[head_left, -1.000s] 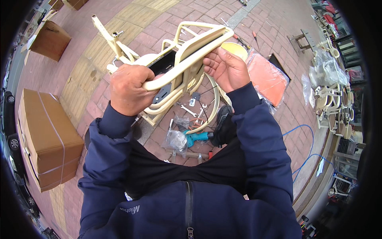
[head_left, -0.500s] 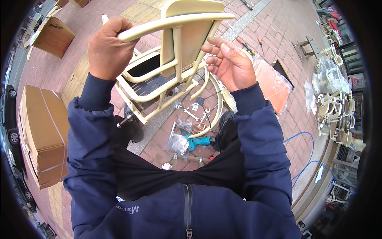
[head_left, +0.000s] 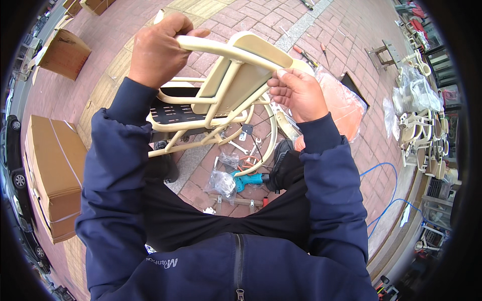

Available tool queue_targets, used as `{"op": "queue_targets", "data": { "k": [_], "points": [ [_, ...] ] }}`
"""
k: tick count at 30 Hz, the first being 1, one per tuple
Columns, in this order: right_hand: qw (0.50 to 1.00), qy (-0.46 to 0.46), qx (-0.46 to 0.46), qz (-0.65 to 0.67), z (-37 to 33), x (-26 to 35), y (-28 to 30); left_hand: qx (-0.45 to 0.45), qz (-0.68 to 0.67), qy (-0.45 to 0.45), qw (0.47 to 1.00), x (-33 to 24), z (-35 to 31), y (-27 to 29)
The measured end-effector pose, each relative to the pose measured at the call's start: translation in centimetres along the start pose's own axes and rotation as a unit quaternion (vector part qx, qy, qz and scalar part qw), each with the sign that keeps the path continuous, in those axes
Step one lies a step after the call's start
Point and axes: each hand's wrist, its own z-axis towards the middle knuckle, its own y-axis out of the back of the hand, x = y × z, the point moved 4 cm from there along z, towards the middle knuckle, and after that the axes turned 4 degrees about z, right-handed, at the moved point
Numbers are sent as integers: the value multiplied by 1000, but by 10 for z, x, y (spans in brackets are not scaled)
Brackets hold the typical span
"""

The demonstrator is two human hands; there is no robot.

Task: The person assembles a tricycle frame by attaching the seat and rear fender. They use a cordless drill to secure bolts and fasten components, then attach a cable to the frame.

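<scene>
A cream tubular metal chair frame (head_left: 213, 47) is tilted up in front of me, with a flat cream panel (head_left: 240, 86) between its tubes and a black slotted plate (head_left: 173, 113) lower down. My left hand (head_left: 159, 52) is wrapped round the left end of its top tube. At the right end of that tube my right hand (head_left: 301, 95) is closed, thumb and curled fingers pinching the frame. Below it, a curved cream tube (head_left: 274, 138) rests near my right shoe.
Between my feet lie a teal power tool (head_left: 248, 181), a wrench (head_left: 238, 147) and a clear plastic bag (head_left: 220, 182). A tall carton (head_left: 55, 170) stands at left. To the right are an orange wrapped pad (head_left: 339, 98), a blue hose (head_left: 395, 183) and piled cream frames (head_left: 420, 133).
The frame has swung round and its right end has dropped. My left hand has moved up and right with it. My right hand, open before, has closed on the frame's right end.
</scene>
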Motion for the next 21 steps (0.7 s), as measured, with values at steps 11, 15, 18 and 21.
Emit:
{"op": "queue_targets", "data": {
  "k": [11, 15, 18, 21],
  "points": [
    [968, 93, -43, -229, -15, 6, -4, 36, -9, 93, 995, -8, -14, -20],
    [955, 115, -60, -265, -10, 2, -4, 16, 101, 178, 979, -7, -63, -4],
    [947, 112, -77, -291, -9, -1, -4, 87, -94, 299, 946, -6, -106, -5],
    [951, 105, -88, -277, -9, -1, -7, 53, -205, 275, 938, -17, -121, -16]
  ]
}}
